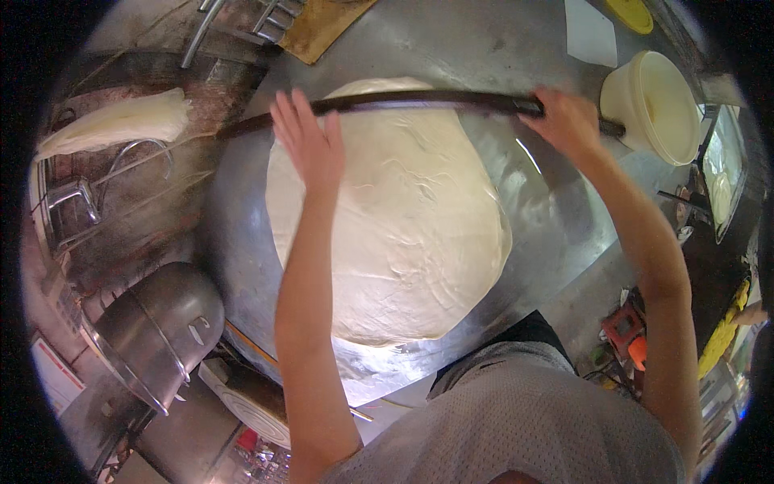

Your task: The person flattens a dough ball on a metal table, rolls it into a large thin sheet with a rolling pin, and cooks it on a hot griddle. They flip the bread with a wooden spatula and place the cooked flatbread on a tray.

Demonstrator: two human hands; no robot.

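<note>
A large, flattened sheet of pale dough [405, 212] lies before me, its surface creased in the middle and lower right. Across its far part runs a long, dark rolling pin [417, 100], which the lens bends into an arc. Toward the right end of the pin, my right hand [565, 118] is closed around it. My left hand [309, 145] lies over the pin's left part with straight, spread fingers, slightly blurred; whether its palm presses on the pin or the dough cannot be made out. Some dough shows beyond the pin.
Under the dough is a metal worktable [538, 254]. A white plastic bucket [641, 109] stands at its far right, near a white sheet [591, 33]. A steel mixing bowl [157, 327] is tilted at the left. A brown board [320, 27] sits at the far edge.
</note>
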